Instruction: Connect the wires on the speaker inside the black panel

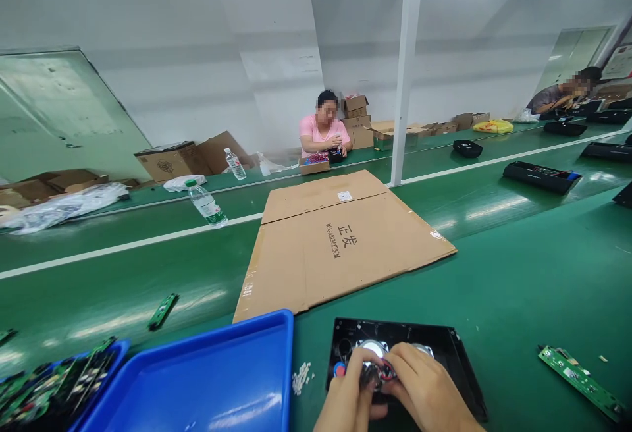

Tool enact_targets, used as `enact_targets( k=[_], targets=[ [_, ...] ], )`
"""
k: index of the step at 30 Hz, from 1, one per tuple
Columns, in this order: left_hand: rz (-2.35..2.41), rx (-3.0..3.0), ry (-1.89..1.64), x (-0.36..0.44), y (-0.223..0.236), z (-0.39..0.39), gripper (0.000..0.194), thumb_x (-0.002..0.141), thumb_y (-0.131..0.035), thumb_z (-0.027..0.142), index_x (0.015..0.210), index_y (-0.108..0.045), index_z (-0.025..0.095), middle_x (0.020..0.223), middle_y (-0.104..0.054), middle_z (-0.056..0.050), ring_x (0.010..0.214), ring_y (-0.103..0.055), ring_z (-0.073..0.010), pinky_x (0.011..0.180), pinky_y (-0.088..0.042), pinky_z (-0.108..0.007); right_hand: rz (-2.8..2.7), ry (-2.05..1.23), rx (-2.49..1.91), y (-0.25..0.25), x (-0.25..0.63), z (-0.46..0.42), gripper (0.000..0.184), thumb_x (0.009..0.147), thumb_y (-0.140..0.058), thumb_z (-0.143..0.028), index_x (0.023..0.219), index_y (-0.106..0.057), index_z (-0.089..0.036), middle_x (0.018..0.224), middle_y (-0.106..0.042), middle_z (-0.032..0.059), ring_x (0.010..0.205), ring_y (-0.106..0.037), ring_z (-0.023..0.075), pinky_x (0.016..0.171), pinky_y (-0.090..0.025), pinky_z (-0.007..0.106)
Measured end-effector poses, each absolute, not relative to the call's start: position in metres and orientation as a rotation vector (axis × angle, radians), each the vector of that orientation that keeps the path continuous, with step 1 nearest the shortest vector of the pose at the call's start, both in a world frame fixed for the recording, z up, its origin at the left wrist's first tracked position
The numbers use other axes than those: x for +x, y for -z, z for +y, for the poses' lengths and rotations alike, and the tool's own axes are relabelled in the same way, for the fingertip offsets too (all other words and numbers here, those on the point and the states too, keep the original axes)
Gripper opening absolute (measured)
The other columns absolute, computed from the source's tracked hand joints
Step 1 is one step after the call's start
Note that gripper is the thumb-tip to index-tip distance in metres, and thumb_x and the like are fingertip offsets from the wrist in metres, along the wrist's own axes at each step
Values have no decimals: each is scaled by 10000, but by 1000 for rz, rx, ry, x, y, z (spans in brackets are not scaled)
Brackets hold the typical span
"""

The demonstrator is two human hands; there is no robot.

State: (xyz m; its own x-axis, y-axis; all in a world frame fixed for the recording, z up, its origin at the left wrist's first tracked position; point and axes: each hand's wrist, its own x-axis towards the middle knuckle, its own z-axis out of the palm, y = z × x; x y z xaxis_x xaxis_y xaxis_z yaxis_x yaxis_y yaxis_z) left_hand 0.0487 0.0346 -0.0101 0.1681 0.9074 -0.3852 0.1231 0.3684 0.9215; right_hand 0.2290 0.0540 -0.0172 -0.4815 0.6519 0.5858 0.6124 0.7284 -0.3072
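While my left hand [345, 392] and my right hand [427, 386] come together to the right of the blue tray [222, 376], their fingertips are closed on a small bundle of wires [388, 371]. I can see red and dark strands between my fingers, but the rest of the bundle is hidden, so I cannot tell how each finger grips it.

Under my hands is the black panel [453, 357], lying flat to the right of the tray and apart from it. It is shallow and dark, roughly rectangular, with a slight sheen and a slanting right edge. A silvery round part [372, 348] is set into it just past my fingers; a second one [423, 349] is mostly covered by my right hand. A small blue-and-red piece [339, 369] sits at the panel's side nearest the tray.

Little white bits [301, 378] are scattered just beside the tray's right rim. Well to the right of the tray, past the panel, lies a green circuit board [580, 379]. Beyond the tray, a flattened cardboard sheet [336, 247] spreads out, and a heap of boards [54, 386] fills the tray's left side neighbour, another blue tray [122, 350].
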Motion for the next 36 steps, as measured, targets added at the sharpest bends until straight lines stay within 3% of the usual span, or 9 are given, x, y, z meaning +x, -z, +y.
enact_targets(
  k=[7,12,16,19,23,27,32,36],
  targets=[
    [1296,1085,-719,53,6,32,311,855,-654,484,1071,-595,267,928,-647,-3,774,-636,-160,664,-544,-248,-2232,-20,-949,27,231,54,178,1031,-433,-159,919,-562,-211,777,-593,-3,633,-611,160,558,-450,257],
    [1347,1208,-661,53,3,33,225,877,-615,304,1095,-602,251,901,-666,-4,806,-646,-158,633,-515,-196,-2220,-30,-945,18,231,54,193,954,-449,-100,859,-567,-220,748,-590,-6,616,-604,174,544,-452,268],
    [1567,1581,-522,44,-1,33,359,854,-563,127,1187,-598,255,819,-709,5,661,-667,-144,594,-457,-186,-2211,-373,-1084,6,233,58,82,899,-631,-161,941,-617,-230,828,-666,-28,687,-651,151,592,-484,218],
    [1774,1722,-389,38,-14,33,354,891,-504,105,1197,-597,256,772,-764,-12,729,-756,-211,614,-430,-219,-2207,-399,-1305,9,232,60,43,937,-619,-202,906,-626,-230,801,-691,-39,579,-640,126,504,-429,210],
    [1862,1710,-268,36,-35,34,305,918,-476,145,1185,-590,238,838,-813,-79,869,-800,-332,659,-441,-278,-2344,-104,-1346,23,229,62,237,850,-537,-26,736,-656,-197,716,-715,21,582,-700,191,482,-385,260],
    [1848,1720,-293,37,-41,34,232,938,-451,169,1118,-578,242,852,-809,-89,855,-798,-323,641,-420,-283,-2342,-118,-1334,28,231,64,279,846,-519,-3,691,-647,-197,665,-701,26,561,-694,185,472,-382,245],
    [1875,1652,-407,38,-32,34,153,936,-457,125,991,-516,256,761,-750,-53,770,-768,-268,649,-418,-268,-2047,-513,-1375,22,235,66,237,823,-502,-41,932,-613,-219,765,-695,-25,580,-658,122,518,-462,168],
    [1857,1606,-422,43,-23,35,203,935,-446,71,1030,-485,246,813,-744,-60,830,-781,-291,665,-423,-277,-1909,-857,-1230,5,244,64,194,916,-488,-167,876,-671,-216,743,-693,1,631,-661,152,595,-531,207]
  ],
)
